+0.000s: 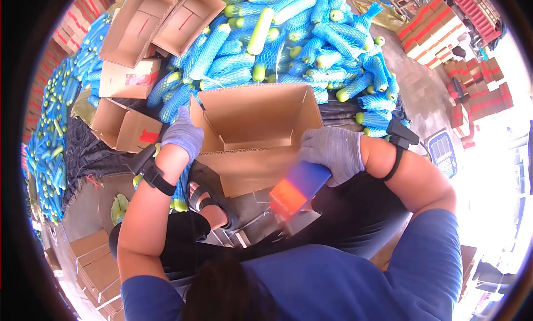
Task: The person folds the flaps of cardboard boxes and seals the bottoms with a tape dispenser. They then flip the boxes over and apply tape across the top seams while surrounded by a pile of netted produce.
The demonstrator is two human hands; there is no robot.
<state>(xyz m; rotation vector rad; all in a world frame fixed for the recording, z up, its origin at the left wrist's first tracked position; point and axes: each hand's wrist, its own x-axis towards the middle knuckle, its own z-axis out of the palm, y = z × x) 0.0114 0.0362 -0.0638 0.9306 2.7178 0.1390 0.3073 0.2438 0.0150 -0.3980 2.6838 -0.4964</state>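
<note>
An open, empty cardboard box [261,121] stands in front of my knees, its near flap hanging down. My left hand [184,135], in a grey glove, is at the box's left edge with its fingers closed on the cardboard. At the near right corner is my right hand [333,153], also gloved, wrapped round a blue and orange tape dispenser [300,189], which is partly blurred. Behind the box lies a large heap of long green vegetables in blue net sleeves [227,63]; one bare green vegetable [260,31] rests on top.
Open cardboard boxes [133,29] stand at the upper left, with another [125,126] below them. Stacked cartons [433,32] are at the upper right. A device with a keypad [442,150] sits right of my right arm. Flat cardboard [97,271] lies at the lower left.
</note>
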